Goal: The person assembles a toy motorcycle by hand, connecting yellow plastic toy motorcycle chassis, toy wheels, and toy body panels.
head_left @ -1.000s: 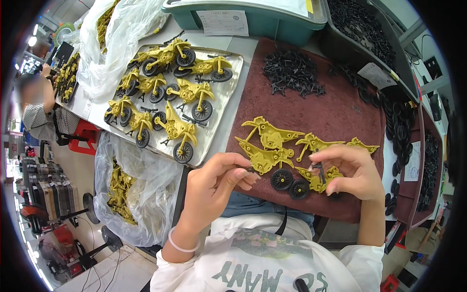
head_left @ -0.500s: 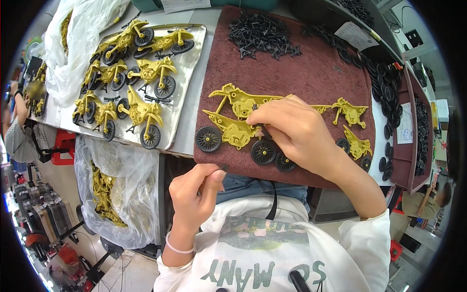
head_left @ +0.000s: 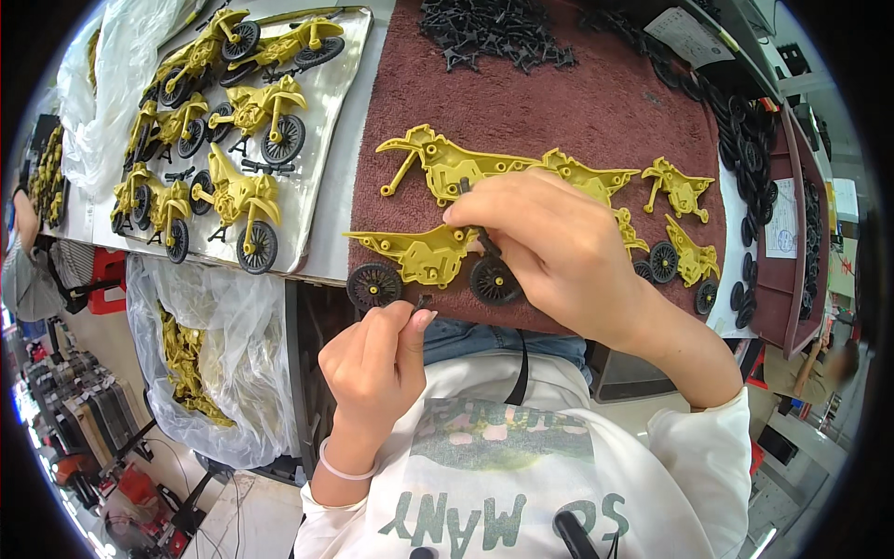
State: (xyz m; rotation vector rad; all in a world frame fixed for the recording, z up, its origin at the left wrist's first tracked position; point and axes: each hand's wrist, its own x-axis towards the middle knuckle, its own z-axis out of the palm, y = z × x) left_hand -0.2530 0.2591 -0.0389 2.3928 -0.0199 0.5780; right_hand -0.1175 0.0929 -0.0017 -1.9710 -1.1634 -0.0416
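My right hand (head_left: 559, 247) pinches a black rod-like plastic part (head_left: 480, 228) above the yellow toy motorcycle body halves. One long upper half (head_left: 449, 166) lies hollow side up; a lower half (head_left: 419, 256) lies nearer me, by the rod's lower end. Black spoked wheels with yellow hubs, a left wheel (head_left: 374, 285) and a middle wheel (head_left: 494, 281), rest along the near side. My left hand (head_left: 374, 363) is closed at the towel's front edge, a small dark part (head_left: 422, 302) showing between thumb and forefinger. Its exact kind is too small to tell. My right hand partly covers further yellow halves.
A brown-red towel (head_left: 596, 102) covers the table, with a heap of small black parts (head_left: 494, 35) at the back. Assembled motorcycles stand on a white tray (head_left: 321, 121) at left. More yellow halves (head_left: 678, 190) and loose wheels lie right, beside a maroon bin (head_left: 792, 303).
The table scene has shifted up and left in view. The lower yellow half lies farther from the upper one. Both hands keep their pinches, and the left has risen slightly.
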